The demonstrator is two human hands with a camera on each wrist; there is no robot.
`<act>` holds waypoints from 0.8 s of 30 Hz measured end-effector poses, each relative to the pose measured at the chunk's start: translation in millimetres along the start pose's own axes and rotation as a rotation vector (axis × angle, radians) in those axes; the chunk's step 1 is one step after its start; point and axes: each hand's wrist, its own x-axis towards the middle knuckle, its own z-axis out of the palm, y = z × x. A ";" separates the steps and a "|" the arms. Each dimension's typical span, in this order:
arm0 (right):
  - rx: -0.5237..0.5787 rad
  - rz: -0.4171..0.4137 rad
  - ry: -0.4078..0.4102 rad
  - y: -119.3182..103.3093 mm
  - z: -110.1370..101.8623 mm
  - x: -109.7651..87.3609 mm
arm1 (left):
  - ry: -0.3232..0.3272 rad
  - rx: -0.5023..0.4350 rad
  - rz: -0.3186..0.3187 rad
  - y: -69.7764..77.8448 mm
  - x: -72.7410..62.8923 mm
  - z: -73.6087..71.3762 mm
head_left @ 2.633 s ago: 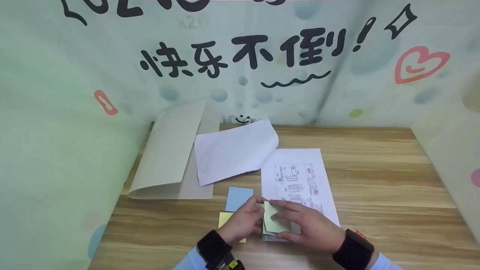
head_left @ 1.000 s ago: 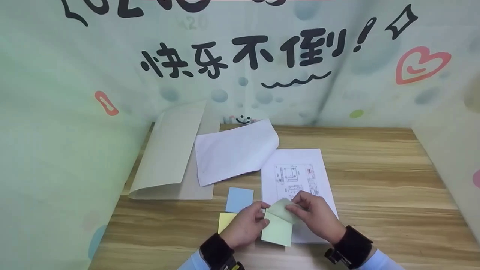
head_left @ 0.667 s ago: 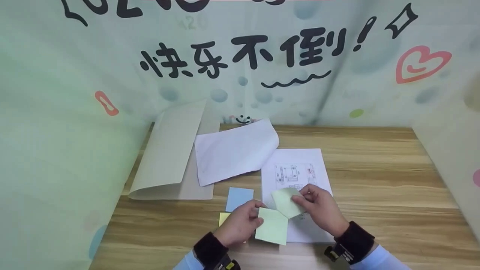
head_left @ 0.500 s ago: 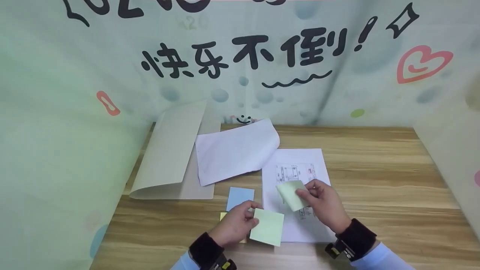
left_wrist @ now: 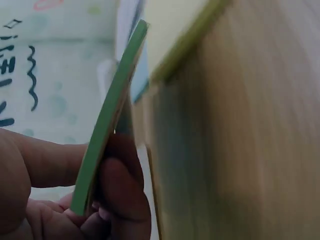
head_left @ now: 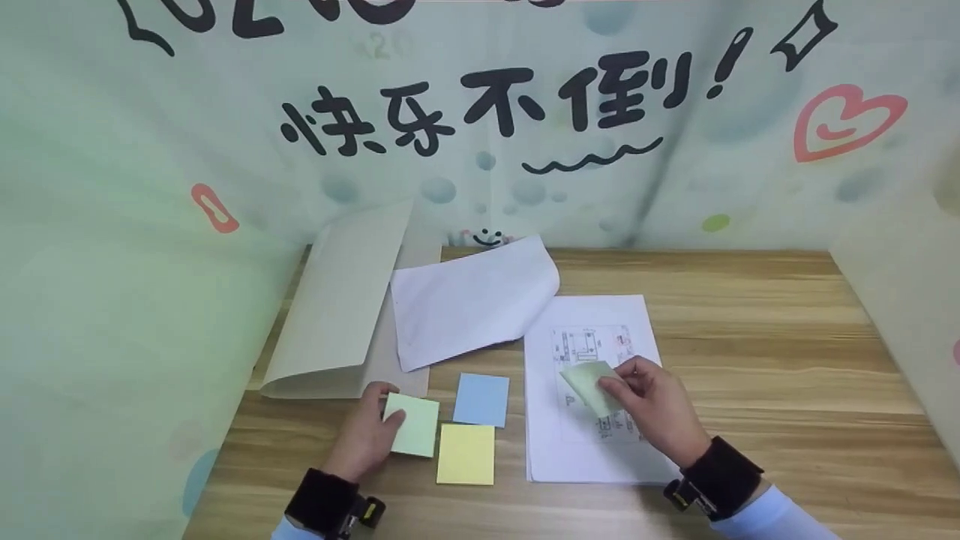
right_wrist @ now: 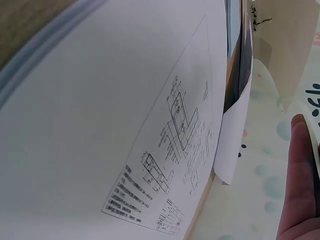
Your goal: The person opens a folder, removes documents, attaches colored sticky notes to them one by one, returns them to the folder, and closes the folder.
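Observation:
My left hand [head_left: 364, 435] pinches a green sticky note pad [head_left: 414, 425] between thumb and fingers, left of the other pads. Its thick green edge shows in the left wrist view, lifted off the table. My right hand [head_left: 656, 405] pinches a single green sticky note [head_left: 594, 388], which curls at its left side, above a stack of printed sheets [head_left: 555, 457]. A technical drawing is printed on the top sheet. A yellow sticky note pad [head_left: 466, 454] and a blue sticky note pad [head_left: 481, 400] lie between the two hands.
A large pale folder [head_left: 337, 315] stands half open at the back left. A white sheet [head_left: 472, 304] with a curled corner leans across it and touches the printed stack. A printed cloth [head_left: 480, 202] hangs behind the wooden table [head_left: 765, 375].
The right hand has peeled one green note off the pad and moved right and away with it. The left hand has carried the pad left, uncovering the yellow pad.

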 end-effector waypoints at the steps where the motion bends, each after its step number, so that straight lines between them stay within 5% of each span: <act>1: 0.002 -0.009 0.001 0.2 0.0 0.1 | 0.015 0.053 -0.013 -3.7 0.0 -1.8; 8: -0.015 -0.076 0.020 0.7 1.5 2.9 | 0.078 0.378 -0.017 -13.1 -0.8 0.2; 11: -0.113 -0.143 0.029 0.5 2.7 5.4 | 0.144 0.465 0.056 -6.3 -3.2 3.6; 15: -0.342 -0.342 0.067 1.2 6.3 12.2 | 0.184 0.510 0.228 19.7 -4.2 18.1; 17: -0.450 -0.449 0.095 3.1 9.2 17.2 | 0.144 0.521 0.367 39.0 -2.5 31.4; 20: -0.579 -0.555 0.105 6.8 15.2 24.8 | 0.002 0.561 0.568 69.7 1.2 55.5; 24: -0.671 -0.601 0.068 10.7 26.1 33.5 | -0.176 0.659 0.681 98.4 6.2 86.8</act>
